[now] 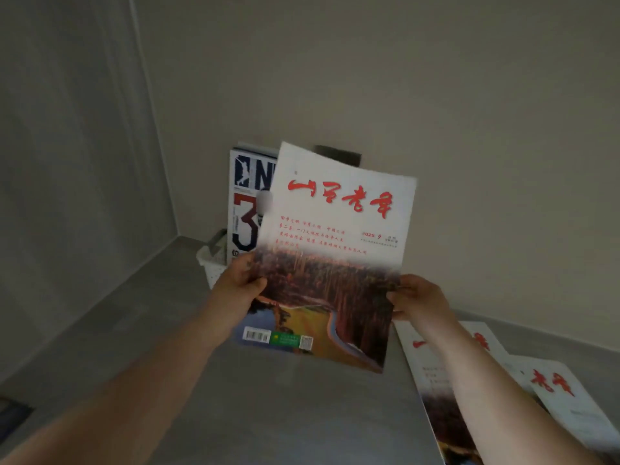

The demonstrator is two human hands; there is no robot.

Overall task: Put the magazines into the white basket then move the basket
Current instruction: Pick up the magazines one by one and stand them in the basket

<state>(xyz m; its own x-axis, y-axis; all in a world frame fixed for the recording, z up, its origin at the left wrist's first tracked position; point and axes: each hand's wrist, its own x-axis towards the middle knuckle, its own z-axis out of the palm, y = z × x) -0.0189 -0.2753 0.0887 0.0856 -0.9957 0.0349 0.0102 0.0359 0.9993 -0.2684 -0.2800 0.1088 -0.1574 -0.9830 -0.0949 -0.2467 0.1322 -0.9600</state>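
I hold a white magazine [335, 236] with red calligraphy and a forest photo upright in the air. My left hand [240, 280] grips its left edge and my right hand [417, 298] pinches its right edge. Behind it, the white basket [212, 261] stands in the corner of the grey surface, mostly hidden, with a navy-and-white magazine [246, 203] standing upright in it. Two more magazines with the same red title lie flat at the lower right, one [436, 391] under my right forearm and another [567, 397] further right.
The grey surface [268, 414] meets beige walls at the back and on the left, forming a corner behind the basket. A dark plate [339, 156] sits on the back wall above the held magazine.
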